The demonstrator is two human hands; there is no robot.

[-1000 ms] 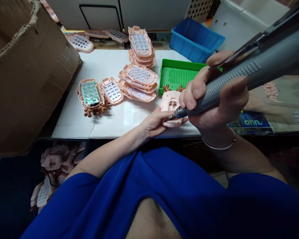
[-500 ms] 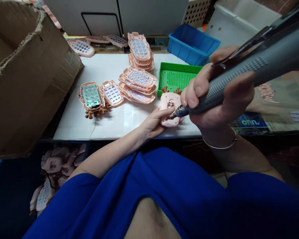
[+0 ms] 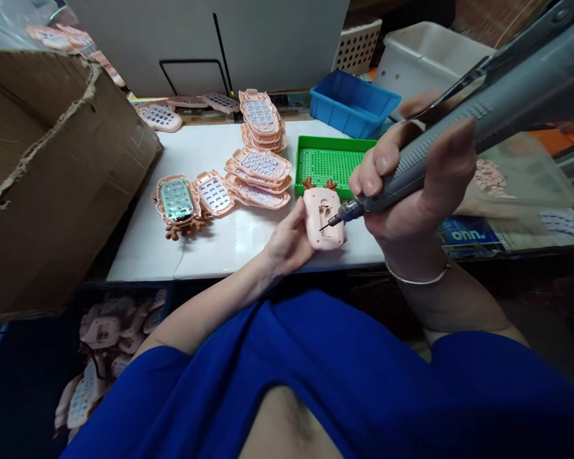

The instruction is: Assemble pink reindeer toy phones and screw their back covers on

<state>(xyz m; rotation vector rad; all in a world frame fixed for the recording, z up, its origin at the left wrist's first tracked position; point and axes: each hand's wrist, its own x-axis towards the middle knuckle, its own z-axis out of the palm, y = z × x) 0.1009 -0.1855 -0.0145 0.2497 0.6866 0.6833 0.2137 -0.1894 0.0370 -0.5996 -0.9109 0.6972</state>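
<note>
My left hand [image 3: 291, 239] grips a pale pink plastic toy phone [image 3: 316, 237] with brown antlers, its back with an uncovered battery recess facing up. In my right hand [image 3: 411, 172] is a grey power screwdriver [image 3: 435, 140], held at a slant. Its thin bit points at the recess; whether it touches is unclear. Left of these, several pink shell halves with white keypads [image 3: 261, 175] lie stacked. Another antlered shell [image 3: 176, 197] shows a green circuit board, beside a single keypad half [image 3: 213, 192].
Behind the toy stand a green perforated tray [image 3: 310, 141] and a blue bin [image 3: 354, 118]. A cardboard box [image 3: 110, 166] fills the left side. Below it, a dark blue crate holds more pink toys [image 3: 108, 331]. At right, a clear tray [image 3: 530, 172] has small pink parts.
The screwdriver's bit has lifted a little from the toy's lower left area. My left thumb has moved off the toy's back to its edge. The view has shifted slightly.
</note>
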